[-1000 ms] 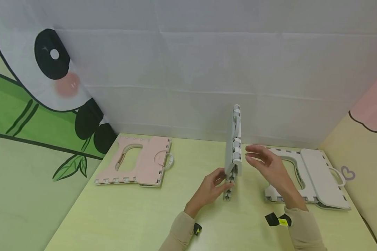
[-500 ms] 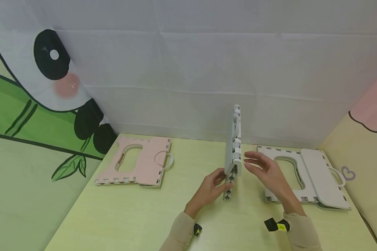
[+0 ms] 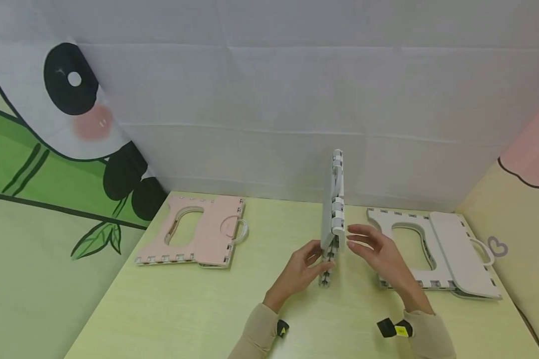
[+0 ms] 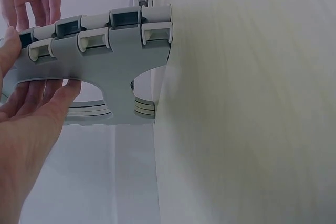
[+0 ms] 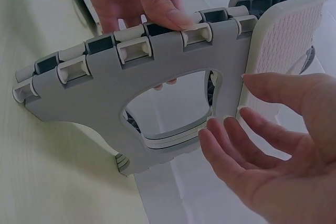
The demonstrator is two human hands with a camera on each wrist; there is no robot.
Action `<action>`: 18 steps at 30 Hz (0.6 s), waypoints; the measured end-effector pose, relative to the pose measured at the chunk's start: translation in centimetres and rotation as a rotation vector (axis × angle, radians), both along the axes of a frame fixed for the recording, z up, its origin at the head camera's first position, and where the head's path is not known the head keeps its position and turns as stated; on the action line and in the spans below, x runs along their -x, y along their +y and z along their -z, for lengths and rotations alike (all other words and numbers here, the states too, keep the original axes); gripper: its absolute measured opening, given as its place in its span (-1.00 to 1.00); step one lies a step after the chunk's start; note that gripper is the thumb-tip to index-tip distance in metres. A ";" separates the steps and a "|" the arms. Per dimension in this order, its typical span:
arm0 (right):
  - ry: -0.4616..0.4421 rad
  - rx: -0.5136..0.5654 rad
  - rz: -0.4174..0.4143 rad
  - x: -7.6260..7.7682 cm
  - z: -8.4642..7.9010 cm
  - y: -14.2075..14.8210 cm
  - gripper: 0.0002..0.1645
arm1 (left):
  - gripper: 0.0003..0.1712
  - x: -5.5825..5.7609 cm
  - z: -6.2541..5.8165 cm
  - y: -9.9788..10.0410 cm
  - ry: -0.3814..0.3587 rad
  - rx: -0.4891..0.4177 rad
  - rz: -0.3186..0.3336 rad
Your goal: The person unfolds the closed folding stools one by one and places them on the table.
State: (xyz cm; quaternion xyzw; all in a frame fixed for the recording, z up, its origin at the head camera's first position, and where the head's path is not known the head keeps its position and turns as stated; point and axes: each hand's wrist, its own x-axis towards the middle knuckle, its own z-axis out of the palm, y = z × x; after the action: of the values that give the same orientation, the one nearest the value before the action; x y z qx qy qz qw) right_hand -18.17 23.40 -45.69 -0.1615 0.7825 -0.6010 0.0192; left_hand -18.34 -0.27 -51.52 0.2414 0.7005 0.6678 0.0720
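A grey folding step stool [image 3: 338, 199], folded flat, stands on edge on the table. My left hand [image 3: 296, 271] grips its lower leg part; in the left wrist view the thumb lies on the hinged edge and the fingers reach under the leg panel [image 4: 121, 61] into its cut-out. Just right of the stool is my right hand [image 3: 382, 254], fingers spread and gently bent, holding nothing. The right wrist view puts its fingertips close in front of the panel [image 5: 100, 93], beside the white textured top [image 5: 291, 35].
A pink folded stool [image 3: 213, 229] lies flat on the left of the table [image 3: 197, 314]. On the right, partly behind my right forearm, lies a white folded stool [image 3: 460, 254] with a loop handle. A pale cloth wall [image 3: 251, 99] rises behind.
My right hand has moved slightly left and down, nearer the grey folding step stool. The left hand and the stool have stayed in place.
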 end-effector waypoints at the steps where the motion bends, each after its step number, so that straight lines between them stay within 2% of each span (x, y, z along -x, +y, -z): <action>1: -0.002 -0.002 -0.001 0.0 0.1 0.0 -0.44 | -0.48 0.0 0.0 0.0 0.000 0.001 -0.001; 18: -0.068 -0.003 0.006 -0.9 2.1 -0.4 -0.47 | -0.49 -0.1 0.1 0.0 -0.002 0.007 -0.013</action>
State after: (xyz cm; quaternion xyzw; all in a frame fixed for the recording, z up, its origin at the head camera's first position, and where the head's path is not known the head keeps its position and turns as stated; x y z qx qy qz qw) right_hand -17.31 22.98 -47.76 -0.1384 0.7829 -0.6049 0.0443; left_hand -18.27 -0.23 -51.59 0.2361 0.7042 0.6661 0.0693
